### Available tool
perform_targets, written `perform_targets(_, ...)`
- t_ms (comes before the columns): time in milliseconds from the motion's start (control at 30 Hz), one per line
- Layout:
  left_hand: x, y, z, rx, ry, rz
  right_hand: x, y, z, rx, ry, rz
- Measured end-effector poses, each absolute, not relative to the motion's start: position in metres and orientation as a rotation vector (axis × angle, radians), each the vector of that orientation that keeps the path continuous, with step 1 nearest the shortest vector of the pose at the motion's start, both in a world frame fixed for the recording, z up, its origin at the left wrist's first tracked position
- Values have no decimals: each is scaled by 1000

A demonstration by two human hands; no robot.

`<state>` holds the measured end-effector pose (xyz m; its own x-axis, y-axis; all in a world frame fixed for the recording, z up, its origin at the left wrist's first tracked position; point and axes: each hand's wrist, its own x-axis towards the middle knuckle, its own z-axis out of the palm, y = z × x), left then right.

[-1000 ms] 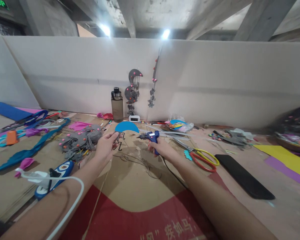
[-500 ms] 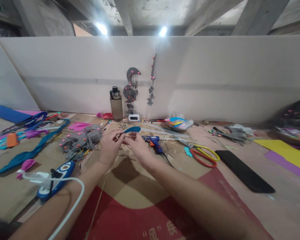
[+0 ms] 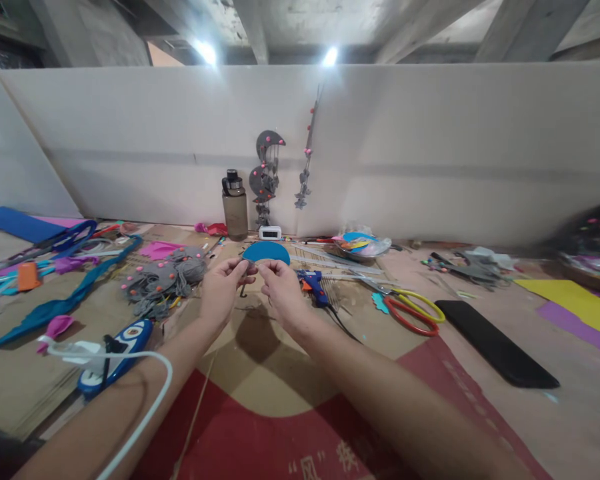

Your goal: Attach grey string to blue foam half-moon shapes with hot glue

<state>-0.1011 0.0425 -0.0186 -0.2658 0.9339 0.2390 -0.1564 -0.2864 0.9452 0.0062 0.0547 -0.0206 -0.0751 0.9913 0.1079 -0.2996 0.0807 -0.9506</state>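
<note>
My left hand and my right hand meet above the cardboard, thumbs and fingers pinched close together. Something small and dark is between the fingertips, too small to name. A flat blue disc shows just beyond the fingertips; I cannot tell whether they grip its near edge. A blue glue gun with an orange part lies right of my right hand. Left of my left hand is a heap of grey felt pieces and yarn with pink dots.
Scissors with red and yellow handles and a black phone-like slab lie to the right. A bottle and a small digital clock stand behind. Grey hangings are on the white panel. A white cable crosses my left forearm.
The blue disc shows wider and rounder above my fingertips than before. My hands stay pinched together, with the right fingers slightly shifted. The view has moved a little.
</note>
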Motion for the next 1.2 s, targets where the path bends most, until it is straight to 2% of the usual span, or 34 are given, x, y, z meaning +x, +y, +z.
perform_targets(567, -95, 39, -19, 921, 862, 1589, 5, 54, -21, -859, -949, 1379)
perform_targets(967, -95, 40, -17, 792, 811, 1501, 10, 53, -21, -920, -1103, 1252)
perform_targets(1200, -101, 42, -15, 673, 831, 1438, 12, 57, -26, -699, -1078, 1453)
